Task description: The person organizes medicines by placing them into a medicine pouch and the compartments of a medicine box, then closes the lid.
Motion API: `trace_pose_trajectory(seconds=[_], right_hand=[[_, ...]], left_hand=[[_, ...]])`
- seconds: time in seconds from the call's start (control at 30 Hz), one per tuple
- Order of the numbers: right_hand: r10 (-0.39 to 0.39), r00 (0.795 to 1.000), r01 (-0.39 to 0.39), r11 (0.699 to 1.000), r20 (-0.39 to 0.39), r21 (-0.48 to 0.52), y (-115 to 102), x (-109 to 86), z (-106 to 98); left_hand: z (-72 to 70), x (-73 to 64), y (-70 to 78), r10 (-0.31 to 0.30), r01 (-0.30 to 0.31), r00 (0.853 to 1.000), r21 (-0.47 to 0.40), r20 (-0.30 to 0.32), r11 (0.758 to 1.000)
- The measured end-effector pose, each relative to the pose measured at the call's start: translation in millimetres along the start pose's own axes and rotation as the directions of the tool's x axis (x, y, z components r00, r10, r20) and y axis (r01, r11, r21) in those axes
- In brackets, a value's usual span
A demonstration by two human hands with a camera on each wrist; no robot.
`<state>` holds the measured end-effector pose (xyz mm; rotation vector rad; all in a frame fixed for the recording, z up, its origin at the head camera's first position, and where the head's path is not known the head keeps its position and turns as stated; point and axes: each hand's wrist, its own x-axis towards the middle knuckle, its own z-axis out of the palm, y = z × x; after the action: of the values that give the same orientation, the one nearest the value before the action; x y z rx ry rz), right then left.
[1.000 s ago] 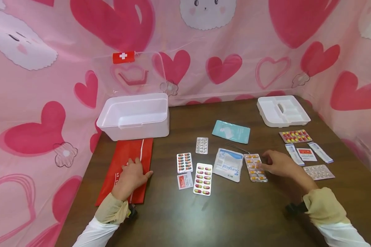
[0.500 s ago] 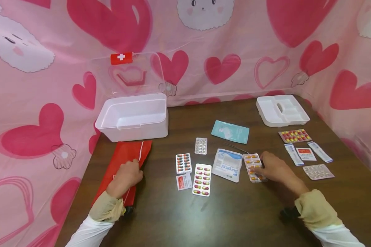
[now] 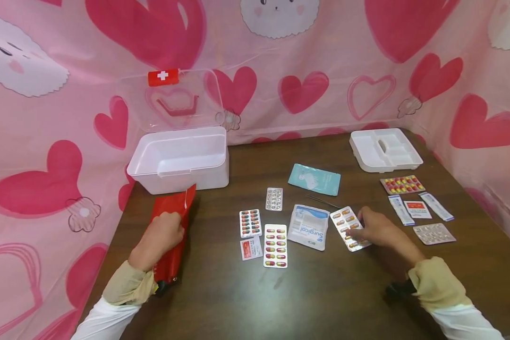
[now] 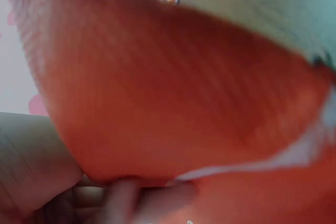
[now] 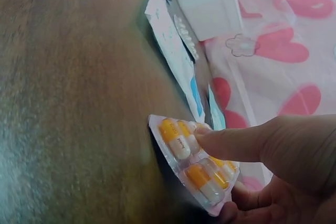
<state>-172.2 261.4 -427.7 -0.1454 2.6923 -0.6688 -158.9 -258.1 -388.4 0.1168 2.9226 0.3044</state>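
My left hand [image 3: 159, 238] grips the right side of a flat red pouch [image 3: 168, 204] with a white strip along it. In the left wrist view the lifted red fabric [image 4: 173, 87] fills most of the picture, fingers curled at its edge. On the other side, my right hand [image 3: 380, 229] pinches a blister pack of orange-and-white capsules [image 3: 343, 220] between thumb and fingers. The right wrist view shows the thumb on top and the pack [image 5: 176, 142] tilted, one edge raised from the table. A white Surgicol packet [image 3: 309, 227] lies just left of that pack.
A white box [image 3: 187, 179] with its clear lid raised stands behind the pouch. Several blister packs, including a red-and-yellow one [image 3: 275, 245], lie mid-table. A teal packet [image 3: 314, 179] and thin metal tweezers-like rod [image 3: 323, 201] lie behind. A white divided tray [image 3: 384, 150] sits back right.
My left hand has closed on the pouch and folded its right side up, pulling it left. My right hand has taken hold of the orange capsule pack, which has turned and tilted.
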Motion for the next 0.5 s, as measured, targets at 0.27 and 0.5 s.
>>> trace_pose_trajectory(seconds=[0.27,0.5], right_hand=[[0.001,1.000,-0.001,1.000,-0.016,0.016,7,-4.1,-2],[-0.050,0.999,0.050,0.998,0.006,0.040,10,-6.3,-2]], left_hand=[[-28.8,-8.4,5.2,0.028,-0.029,0.998,-0.008,-0.062,1.000],[-44.9,-15.7,10.4,0.080,-0.075,0.987,0.044,-0.139,0.996]])
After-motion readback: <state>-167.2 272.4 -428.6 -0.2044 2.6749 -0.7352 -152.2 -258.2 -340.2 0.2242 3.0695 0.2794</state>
